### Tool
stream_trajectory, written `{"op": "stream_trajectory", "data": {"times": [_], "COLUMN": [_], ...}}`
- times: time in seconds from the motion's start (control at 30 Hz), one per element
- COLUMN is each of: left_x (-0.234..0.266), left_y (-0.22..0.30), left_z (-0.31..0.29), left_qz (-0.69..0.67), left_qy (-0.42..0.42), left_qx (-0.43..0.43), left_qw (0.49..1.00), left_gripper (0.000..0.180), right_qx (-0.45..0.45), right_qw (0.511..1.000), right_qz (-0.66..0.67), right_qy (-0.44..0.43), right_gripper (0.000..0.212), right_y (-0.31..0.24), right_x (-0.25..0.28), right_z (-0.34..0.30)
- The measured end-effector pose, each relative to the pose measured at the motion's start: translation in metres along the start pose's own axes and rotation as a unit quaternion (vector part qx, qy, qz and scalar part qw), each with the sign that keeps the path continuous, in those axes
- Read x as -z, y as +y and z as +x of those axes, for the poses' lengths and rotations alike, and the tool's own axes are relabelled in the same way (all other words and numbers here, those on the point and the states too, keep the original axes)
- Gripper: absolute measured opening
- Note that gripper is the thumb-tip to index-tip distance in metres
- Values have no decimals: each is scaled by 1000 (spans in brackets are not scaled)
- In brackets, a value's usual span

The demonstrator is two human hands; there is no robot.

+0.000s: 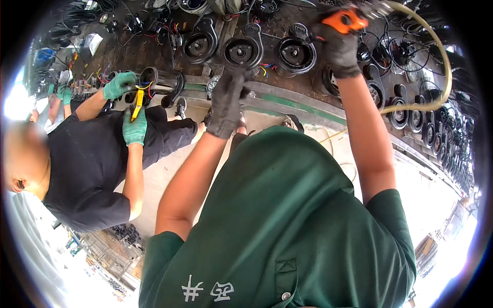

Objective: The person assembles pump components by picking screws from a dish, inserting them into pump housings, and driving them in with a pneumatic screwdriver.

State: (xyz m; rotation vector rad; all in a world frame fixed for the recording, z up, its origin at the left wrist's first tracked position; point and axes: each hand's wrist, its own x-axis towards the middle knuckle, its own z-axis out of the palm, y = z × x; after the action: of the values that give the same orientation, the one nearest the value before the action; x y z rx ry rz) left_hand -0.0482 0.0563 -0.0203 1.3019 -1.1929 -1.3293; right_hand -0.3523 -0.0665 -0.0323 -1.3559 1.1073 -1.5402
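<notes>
Gripping parts at a cluttered workbench (154,51).
Left hand in dark glove (228,100) is closed around the edge of a round black metal motor housing (241,51) lying on the bench. Right hand in dark glove (339,49) is clenched on an orange-handled tool (345,20) with a yellowish hose (446,61), just beside a second housing (296,54).

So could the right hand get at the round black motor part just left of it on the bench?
Probably yes: the right hand, gripping an orange tool, sits beside that round black motor part, nothing between them.

Matt fabric gloves (226,102), dark metal motor housing (242,50).
</notes>
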Motion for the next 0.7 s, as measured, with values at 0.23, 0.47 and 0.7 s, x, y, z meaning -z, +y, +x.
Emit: {"op": "stream_trajectory", "data": {"times": [0.23,0.47,0.7], "left_x": [2,-53,-145], "left_y": [-6,6,14], "left_z": [-14,58,123], "left_qz": [-72,307,670], "left_qy": [6,-104,-144], "left_qx": [78,-158,-252], "left_qw": [994,933,683], "left_gripper": [33,28,26], "right_qx": [-59,-121,-118], "right_qw": [901,942,961], "right_qz": [428,276,149], "right_qy": [30,147,199], "right_gripper": [45,57,34], "right_y": [-77,-83,-101], "right_x": [-9,18,39], "right_z": [-71,-132,-159]}}
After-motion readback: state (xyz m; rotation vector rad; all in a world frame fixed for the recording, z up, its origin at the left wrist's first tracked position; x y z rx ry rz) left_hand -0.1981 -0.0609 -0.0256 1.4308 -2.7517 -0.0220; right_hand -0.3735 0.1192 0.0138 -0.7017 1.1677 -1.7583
